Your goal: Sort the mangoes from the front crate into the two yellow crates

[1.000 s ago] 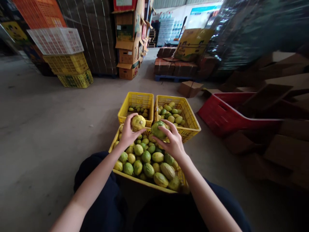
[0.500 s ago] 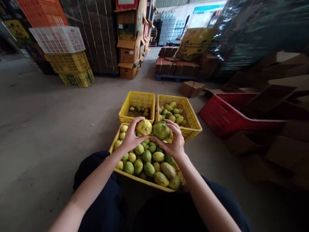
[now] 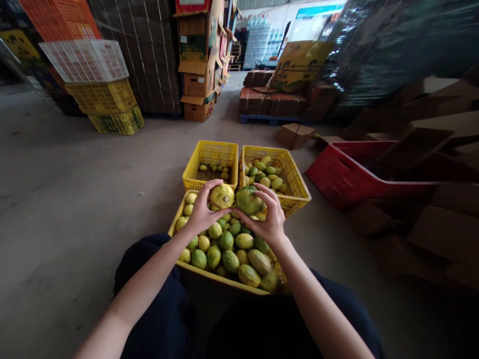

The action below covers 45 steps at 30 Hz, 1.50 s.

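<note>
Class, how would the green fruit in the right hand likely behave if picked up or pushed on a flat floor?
The green fruit would probably roll unevenly, being rounded but lumpy. It seems firm, with no visible dent in the right hand's grasp. It is likely manageable one-handed, since that hand holds it up.

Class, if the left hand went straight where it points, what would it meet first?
Probably the green fruit in the right hand, beside the yellow fruit in the left hand; whether they touch is unclear.
</note>
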### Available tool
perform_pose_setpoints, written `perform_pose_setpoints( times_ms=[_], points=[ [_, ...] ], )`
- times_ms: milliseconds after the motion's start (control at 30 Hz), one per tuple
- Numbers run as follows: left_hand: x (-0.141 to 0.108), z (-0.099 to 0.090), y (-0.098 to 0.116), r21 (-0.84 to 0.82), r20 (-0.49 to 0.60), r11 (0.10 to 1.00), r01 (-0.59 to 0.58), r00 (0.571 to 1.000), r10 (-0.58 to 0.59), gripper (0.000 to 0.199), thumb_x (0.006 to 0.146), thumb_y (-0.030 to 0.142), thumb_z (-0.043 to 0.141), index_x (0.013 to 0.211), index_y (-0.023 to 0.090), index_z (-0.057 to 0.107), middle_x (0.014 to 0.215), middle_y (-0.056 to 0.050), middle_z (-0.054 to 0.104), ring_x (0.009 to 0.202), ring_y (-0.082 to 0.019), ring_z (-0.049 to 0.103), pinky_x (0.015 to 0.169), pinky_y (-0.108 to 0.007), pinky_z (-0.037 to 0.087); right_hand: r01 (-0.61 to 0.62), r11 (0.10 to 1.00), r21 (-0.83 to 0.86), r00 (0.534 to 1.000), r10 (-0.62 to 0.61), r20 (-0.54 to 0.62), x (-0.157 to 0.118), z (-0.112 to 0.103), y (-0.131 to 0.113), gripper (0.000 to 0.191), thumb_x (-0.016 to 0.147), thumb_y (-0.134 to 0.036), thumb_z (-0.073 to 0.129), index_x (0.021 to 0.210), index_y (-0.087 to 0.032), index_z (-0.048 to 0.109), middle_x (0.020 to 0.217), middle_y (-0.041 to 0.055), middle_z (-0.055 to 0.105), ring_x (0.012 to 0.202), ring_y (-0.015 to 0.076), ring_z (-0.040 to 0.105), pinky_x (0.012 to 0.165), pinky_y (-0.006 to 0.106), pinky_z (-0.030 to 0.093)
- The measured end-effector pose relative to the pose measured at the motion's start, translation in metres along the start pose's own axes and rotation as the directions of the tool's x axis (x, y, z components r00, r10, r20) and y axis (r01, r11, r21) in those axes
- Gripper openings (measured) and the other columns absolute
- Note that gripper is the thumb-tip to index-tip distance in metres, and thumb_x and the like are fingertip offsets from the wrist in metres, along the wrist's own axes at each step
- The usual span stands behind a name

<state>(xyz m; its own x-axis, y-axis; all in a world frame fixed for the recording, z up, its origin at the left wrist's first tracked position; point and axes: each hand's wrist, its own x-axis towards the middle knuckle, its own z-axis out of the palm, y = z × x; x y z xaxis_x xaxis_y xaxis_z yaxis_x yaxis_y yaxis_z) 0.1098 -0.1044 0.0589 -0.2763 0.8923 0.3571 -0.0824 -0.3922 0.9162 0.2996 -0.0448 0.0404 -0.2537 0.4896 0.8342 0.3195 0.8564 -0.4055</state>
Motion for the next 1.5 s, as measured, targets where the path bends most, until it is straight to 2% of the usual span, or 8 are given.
perform_pose_setpoints(
  times_ms=[433,633,733,867,1000,1100,1267,1500],
  points=[
    [0.000,-0.005,-0.005,0.142,0.085,0.983,-0.119,0.991,0.107,0.060,0.067,0.028,0.089,0.121,0.028,0.064,0.135,-0.008,0.059,0.132,-0.028,0.050,0.115,-0.039,0.036,0.075,0.997,-0.020,0.997,-0.075,-0.027,0.000,0.001,-0.002,0.064,0.073,-0.036,0.085,0.127,-0.030,0.051,0.130,0.0150,0.065,0.119,0.0349,0.064,0.098,0.057,0.055],
    [0.003,-0.004,-0.007,0.131,0.115,0.989,-0.070,0.992,0.054,0.063,0.069,0.033,0.088,0.126,0.029,0.061,0.139,-0.008,0.056,0.131,-0.029,0.051,0.106,-0.037,0.047,-0.059,0.997,0.054,0.998,0.061,-0.034,0.006,0.001,-0.006,0.054,0.072,-0.038,0.085,0.118,-0.027,0.058,0.127,0.0140,0.065,0.117,0.0342,0.064,0.100,0.055,0.053],
    [0.007,0.001,-0.006,0.007,0.066,0.997,0.072,0.995,-0.072,0.061,0.064,0.032,0.091,0.119,0.027,0.065,0.134,-0.007,0.061,0.124,-0.028,0.057,0.102,-0.035,0.051,-0.263,0.947,0.183,0.960,0.276,-0.051,0.011,0.004,-0.014,0.046,0.073,-0.041,0.083,0.111,-0.026,0.061,0.114,0.0093,0.069,0.108,0.0306,0.066,0.097,0.049,0.054],
    [0.013,0.009,-0.006,-0.213,-0.003,0.859,0.466,0.879,-0.477,0.047,0.076,0.044,0.080,0.117,0.025,0.066,0.130,-0.009,0.065,0.107,-0.030,0.068,0.083,-0.040,0.061,-0.622,0.588,0.517,0.724,0.683,0.094,0.016,0.013,-0.023,0.033,0.077,-0.047,0.076,0.098,-0.026,0.061,0.086,-0.0017,0.070,0.079,0.0190,0.067,0.071,0.032,0.059],
    [0.018,0.013,-0.007,-0.366,0.095,0.550,0.751,0.618,-0.780,0.044,0.098,0.045,0.050,0.126,0.014,0.062,0.116,-0.017,0.071,0.098,-0.029,0.072,0.071,-0.037,0.064,-0.765,-0.112,0.635,0.226,0.876,0.426,0.022,0.020,-0.020,0.024,0.086,-0.046,0.065,0.091,-0.023,0.061,0.071,-0.0016,0.069,0.059,0.0156,0.064,0.045,0.024,0.055],
    [0.019,0.014,-0.008,-0.422,0.157,0.441,0.792,0.543,-0.825,0.043,0.101,0.035,0.042,0.135,0.014,0.058,0.108,-0.015,0.074,0.092,-0.025,0.074,0.067,-0.032,0.065,-0.676,-0.449,0.584,-0.031,0.810,0.586,0.024,0.020,-0.014,0.024,0.095,-0.043,0.054,0.095,-0.020,0.062,0.066,0.0010,0.068,0.049,0.0144,0.061,0.038,0.022,0.052],
    [0.020,0.014,-0.008,-0.414,0.193,0.345,0.843,0.451,-0.871,0.048,0.102,0.040,0.042,0.137,0.011,0.056,0.093,-0.014,0.074,0.066,-0.020,0.073,0.049,-0.024,0.058,-0.587,-0.588,0.557,-0.124,0.745,0.655,0.028,0.014,-0.016,0.029,0.100,-0.043,0.045,0.095,-0.019,0.060,0.060,0.0002,0.065,0.043,0.0132,0.058,0.035,0.020,0.051],
    [0.023,0.018,-0.005,-0.270,0.213,0.371,0.889,0.430,-0.877,0.056,0.102,0.051,0.034,0.127,0.011,0.064,0.078,-0.011,0.073,0.049,-0.017,0.062,0.045,-0.024,0.050,-0.541,-0.600,0.590,-0.133,0.753,0.644,0.033,0.008,-0.018,0.028,0.100,-0.043,0.047,0.101,-0.019,0.063,0.062,0.0014,0.067,0.049,0.0154,0.061,0.039,0.022,0.054]
  ],
)
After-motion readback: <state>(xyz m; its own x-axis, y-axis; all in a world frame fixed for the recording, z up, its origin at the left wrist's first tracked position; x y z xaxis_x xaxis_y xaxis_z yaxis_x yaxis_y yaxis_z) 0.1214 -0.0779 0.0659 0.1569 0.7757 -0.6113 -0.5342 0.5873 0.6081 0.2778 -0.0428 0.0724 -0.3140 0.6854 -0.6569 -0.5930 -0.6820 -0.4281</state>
